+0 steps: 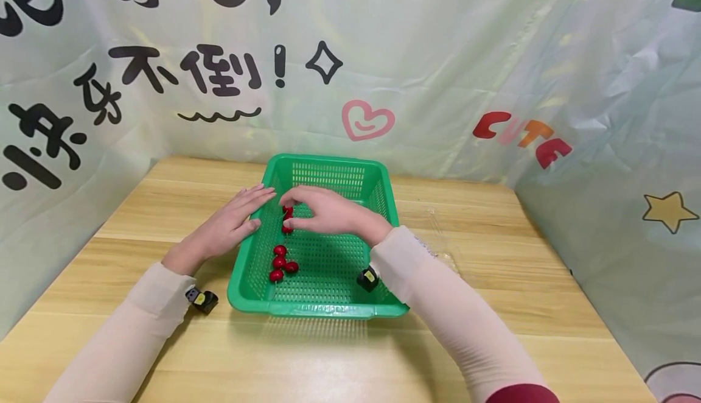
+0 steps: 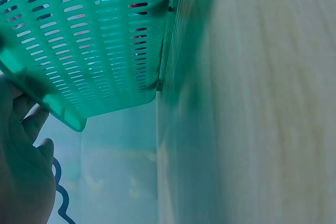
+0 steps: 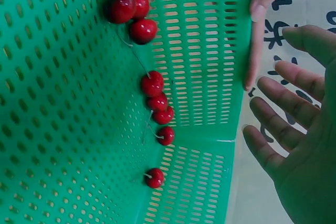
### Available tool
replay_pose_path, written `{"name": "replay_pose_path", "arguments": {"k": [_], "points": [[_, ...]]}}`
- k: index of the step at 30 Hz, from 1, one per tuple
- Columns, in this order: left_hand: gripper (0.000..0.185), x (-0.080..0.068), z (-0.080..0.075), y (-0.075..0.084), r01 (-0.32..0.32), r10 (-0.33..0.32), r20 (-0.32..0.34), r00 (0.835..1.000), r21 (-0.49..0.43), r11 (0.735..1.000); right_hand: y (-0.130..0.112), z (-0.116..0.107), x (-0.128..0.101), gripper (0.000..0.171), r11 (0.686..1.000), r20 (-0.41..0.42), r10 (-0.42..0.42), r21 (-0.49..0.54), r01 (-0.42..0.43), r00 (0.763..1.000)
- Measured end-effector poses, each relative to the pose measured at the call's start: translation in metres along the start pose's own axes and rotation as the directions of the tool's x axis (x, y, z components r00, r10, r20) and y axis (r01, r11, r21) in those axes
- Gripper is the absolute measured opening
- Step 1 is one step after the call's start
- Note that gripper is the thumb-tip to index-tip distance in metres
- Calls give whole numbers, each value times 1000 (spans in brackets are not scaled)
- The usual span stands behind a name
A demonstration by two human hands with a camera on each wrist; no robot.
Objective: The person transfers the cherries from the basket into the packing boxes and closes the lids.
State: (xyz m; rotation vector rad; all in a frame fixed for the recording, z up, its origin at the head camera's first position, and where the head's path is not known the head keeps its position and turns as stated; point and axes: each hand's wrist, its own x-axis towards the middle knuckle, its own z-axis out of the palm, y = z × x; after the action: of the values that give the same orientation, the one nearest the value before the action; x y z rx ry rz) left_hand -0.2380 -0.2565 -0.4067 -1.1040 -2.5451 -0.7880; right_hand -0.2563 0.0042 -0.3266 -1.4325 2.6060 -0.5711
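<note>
Pale fabric backdrop (image 1: 427, 44) w/ printed doodles is hanging behind & on both sides of a light wood-grain tabletop (image 1: 547, 342). Black Chinese lettering (image 1: 221, 71) on it is reading 快乐不倒!, upper line being cut off. Green slotted plastic basket (image 1: 328, 310) is sitting mid-table. L hand (image 1: 227, 221) is resting on its L rim, fingers lying straight, close together, thumb apart. R hand (image 1: 331, 211) is hovering over basket's L half, fingers spreading apart, slightly bent. Multicolour "CUTE" (image 1: 491, 125) is showing at R. Glossy red round cherries (image 1: 279, 262) w/ thin stems are lying along basket's L side.
</note>
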Motion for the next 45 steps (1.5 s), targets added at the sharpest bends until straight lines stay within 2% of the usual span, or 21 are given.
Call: {"name": "replay_pose_path", "arguments": {"k": [11, 18, 28, 34, 45], "points": [[52, 2, 1, 0, -8, 8, 9, 1000, -11, 1000, 0, 18, 9, 48, 996, 123, 0, 87, -10, 992], [51, 0, 0, -2, -15, 15, -12, 1000, 0, 1000, 2, 30, 13, 50, 999, 200, 6, 44, -15, 980], [52, 1, 1, -3, -17, 17, -4, 1000, -11, 1000, 4, 41, 14, 54, 999, 298, 50, -29, -44, 953], [52, 1, 1, -4, -16, 16, -7, 1000, -10, 1000, 4, 46, 15, 49, 998, 346, 56, -35, -47, 937], [52, 1, 1, -3, -21, 20, -12, 1000, -17, 1000, 6, 55, 17, 41, 999, 378, 45, -40, -32, 925]]}}
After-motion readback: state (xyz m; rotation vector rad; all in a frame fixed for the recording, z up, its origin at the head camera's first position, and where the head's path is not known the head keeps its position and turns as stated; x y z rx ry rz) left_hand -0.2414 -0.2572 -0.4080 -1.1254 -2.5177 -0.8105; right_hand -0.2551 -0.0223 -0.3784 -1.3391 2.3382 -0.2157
